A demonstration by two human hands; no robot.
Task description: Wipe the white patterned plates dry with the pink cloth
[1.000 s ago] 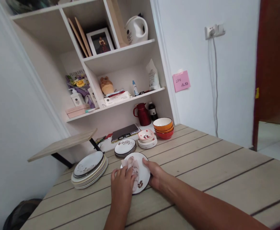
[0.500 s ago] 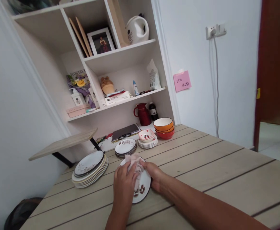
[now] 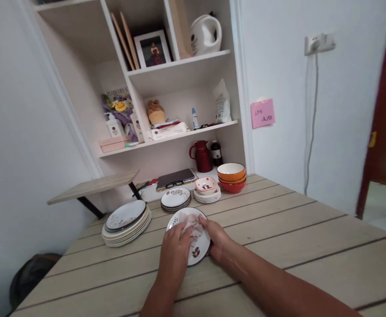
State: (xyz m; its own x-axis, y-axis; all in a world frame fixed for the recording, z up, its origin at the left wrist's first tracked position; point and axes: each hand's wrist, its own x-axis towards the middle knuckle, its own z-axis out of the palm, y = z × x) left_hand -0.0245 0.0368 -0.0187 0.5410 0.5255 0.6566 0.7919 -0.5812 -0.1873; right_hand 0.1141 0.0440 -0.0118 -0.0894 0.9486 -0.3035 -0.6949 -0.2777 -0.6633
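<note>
Tilted differently than before, the white plate (image 3: 204, 241) is gripped by my right hand (image 3: 218, 240) near the stacked plates (image 3: 175, 197). My left hand (image 3: 176, 247) presses a pink cloth (image 3: 194, 226) against it.

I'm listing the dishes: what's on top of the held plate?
On the plate lies a crumpled pale pink cloth, with the left hand over it. A brown motif shows; the surface beneath cloth and hand is hidden.

Dark-rimmed white plate (image 3: 201, 243); crumpled pale-pink cloth (image 3: 195, 225) across it
</note>
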